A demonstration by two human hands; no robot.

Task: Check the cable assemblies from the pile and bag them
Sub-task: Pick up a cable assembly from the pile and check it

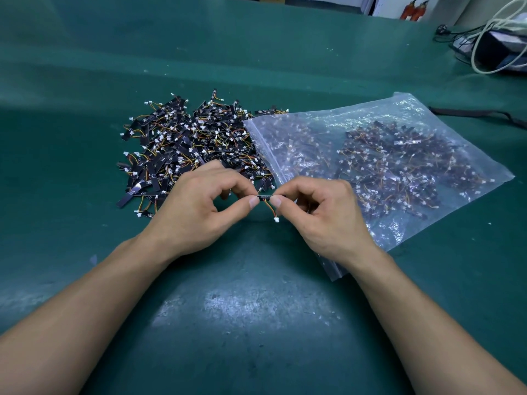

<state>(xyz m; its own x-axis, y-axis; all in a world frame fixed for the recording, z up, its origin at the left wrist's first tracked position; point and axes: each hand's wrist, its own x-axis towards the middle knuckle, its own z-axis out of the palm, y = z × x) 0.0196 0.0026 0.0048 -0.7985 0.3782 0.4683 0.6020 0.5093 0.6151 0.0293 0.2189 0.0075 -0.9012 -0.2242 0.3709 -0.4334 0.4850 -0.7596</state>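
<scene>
Before pile (194, 143): left hand (196, 212), right hand (322, 215) pinch cable assembly (264, 198) crosswise.

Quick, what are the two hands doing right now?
Left hand: pinching one end of a cable assembly.
Right hand: pinching the other end of the same cable assembly, its white plug dangling below.

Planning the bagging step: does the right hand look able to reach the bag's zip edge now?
Likely yes: the right hand, pinching a cable assembly with the left hand, sits right beside the bag, nothing between.
</scene>
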